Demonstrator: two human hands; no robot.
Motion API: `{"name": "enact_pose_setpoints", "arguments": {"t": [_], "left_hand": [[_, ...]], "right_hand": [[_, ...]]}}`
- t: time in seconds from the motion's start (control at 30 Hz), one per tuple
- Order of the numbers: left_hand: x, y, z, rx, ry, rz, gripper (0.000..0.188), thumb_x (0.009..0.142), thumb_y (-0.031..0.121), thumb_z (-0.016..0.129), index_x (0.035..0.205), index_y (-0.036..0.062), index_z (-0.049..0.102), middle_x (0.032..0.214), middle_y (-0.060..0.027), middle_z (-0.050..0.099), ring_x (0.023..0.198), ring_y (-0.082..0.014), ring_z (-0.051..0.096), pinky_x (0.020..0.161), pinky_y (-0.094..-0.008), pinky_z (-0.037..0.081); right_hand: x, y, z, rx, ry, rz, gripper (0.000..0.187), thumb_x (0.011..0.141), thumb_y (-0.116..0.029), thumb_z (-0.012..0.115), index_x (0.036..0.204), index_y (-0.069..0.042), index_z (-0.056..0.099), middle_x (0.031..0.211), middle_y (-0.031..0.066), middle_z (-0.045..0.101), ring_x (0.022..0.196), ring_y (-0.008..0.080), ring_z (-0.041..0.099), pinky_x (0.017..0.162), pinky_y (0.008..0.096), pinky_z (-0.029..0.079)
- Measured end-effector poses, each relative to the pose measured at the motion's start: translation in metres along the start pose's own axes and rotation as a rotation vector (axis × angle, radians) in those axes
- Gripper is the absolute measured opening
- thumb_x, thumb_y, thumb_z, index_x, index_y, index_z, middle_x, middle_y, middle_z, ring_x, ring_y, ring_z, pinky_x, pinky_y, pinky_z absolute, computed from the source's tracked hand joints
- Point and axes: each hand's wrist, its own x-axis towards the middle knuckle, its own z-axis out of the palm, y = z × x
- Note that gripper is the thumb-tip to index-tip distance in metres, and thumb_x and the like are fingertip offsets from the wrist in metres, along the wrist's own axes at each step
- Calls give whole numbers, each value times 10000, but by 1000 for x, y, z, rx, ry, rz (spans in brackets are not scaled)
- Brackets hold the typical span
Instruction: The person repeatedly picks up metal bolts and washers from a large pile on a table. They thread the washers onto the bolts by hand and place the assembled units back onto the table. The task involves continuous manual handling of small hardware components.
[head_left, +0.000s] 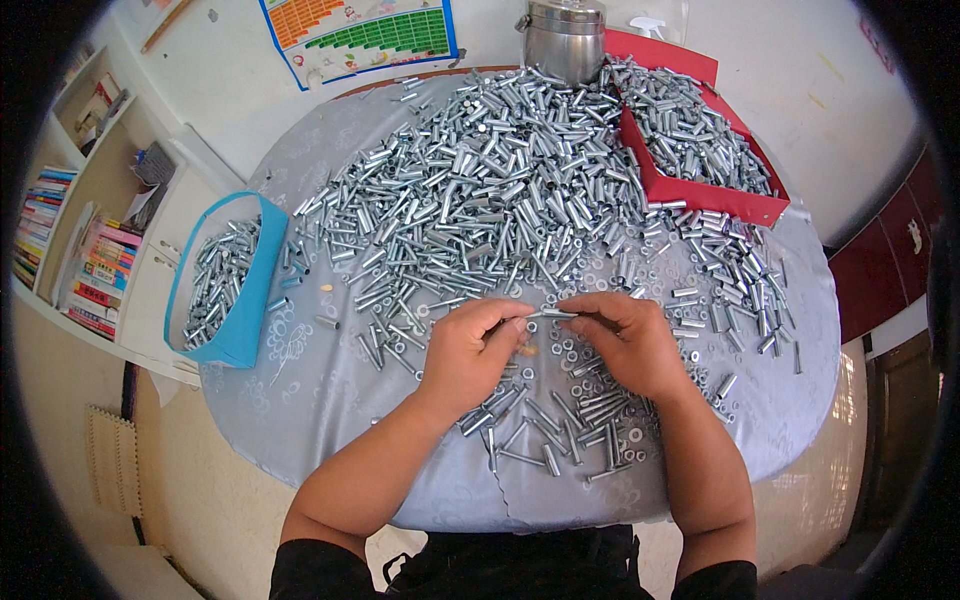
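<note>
My left hand [468, 350] and my right hand [634, 345] meet over the near middle of the table. Between their fingertips they pinch a silver metal bolt [550, 314] lying roughly level, its ends partly hidden by the fingers. The right end looks thicker, like a sleeve, though the fingers hide the detail. Under and between my forearms lie loose bolts and sleeves [545, 430]. Small nuts and washers [575, 355] are scattered beneath my hands.
A large heap of metal sleeves and bolts [480, 180] covers the table's far half. A full red box [735, 205] stands far right, a blue bin [265, 290] of bolts at left. Behind the heap is a steel pot [565, 45]. Bookshelves [95, 200] flank the left side.
</note>
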Motion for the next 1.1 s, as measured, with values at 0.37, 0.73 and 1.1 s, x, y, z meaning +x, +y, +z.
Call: {"name": "enact_pose_setpoints", "arguments": {"t": [0.37,0.73,1.1], "left_hand": [[-1,-2,3,-290,-95,-168,337,987,20,432,1307,-36,525,1284,-140,572,1116,-180,591,921,-304,529],[-7,3,8,-185,-178,-99,343,972,45,507,1301,-51,511,1190,-141,621,1040,-189,636,882,-310,544],[-5,7,6,-451,-90,-178,264,938,40,577,1187,-39,612,1032,-146,682,848,-181,689,741,-283,582]], "right_hand": [[-1,5,4,442,-8,222,161,874,-39,672,1029,6,683,884,65,701,830,117,666,732,239,525],[-4,6,9,307,76,95,188,829,-42,722,1005,14,686,867,72,693,753,110,649,689,246,525],[-3,-3,1,472,49,155,143,881,-28,674,1008,34,656,844,51,679,759,105,645,673,237,526]]}}
